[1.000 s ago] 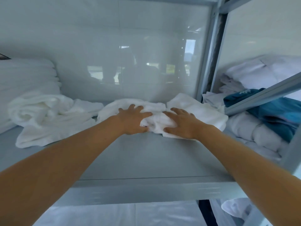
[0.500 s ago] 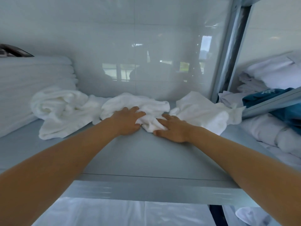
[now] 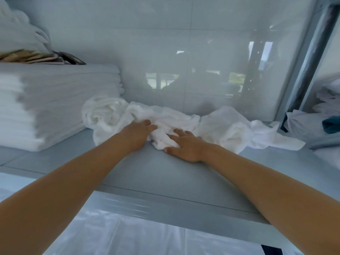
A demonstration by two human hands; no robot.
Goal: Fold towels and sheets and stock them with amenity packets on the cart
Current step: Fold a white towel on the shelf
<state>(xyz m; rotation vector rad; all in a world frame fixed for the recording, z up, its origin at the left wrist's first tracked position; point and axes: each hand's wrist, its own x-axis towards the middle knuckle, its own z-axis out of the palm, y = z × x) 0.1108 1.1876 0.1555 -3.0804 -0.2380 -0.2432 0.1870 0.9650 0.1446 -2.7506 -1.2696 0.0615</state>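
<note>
A crumpled white towel (image 3: 165,118) lies on the grey shelf (image 3: 158,173) against the glossy back wall. My left hand (image 3: 137,134) has its fingers curled into the towel's left part. My right hand (image 3: 185,147) lies on the towel's bunched front end, fingers over it and thumb at its lower edge, gripping the bunch. Both hands are close together, with the bunch between them. A tall stack of folded white towels (image 3: 55,100) stands at the left, with brown amenity packets (image 3: 35,56) on top.
Another crumpled white towel (image 3: 102,115) lies left of my hands and one more (image 3: 231,129) to the right. A metal upright (image 3: 303,61) bounds the shelf at the right, with white linen and a teal cloth (image 3: 331,124) beyond. White sheeting (image 3: 128,234) lies below the shelf.
My view has swung left, bringing the folded stack and packets into sight. Both hands stay on the towel and have drawn its bunched end a little toward me.
</note>
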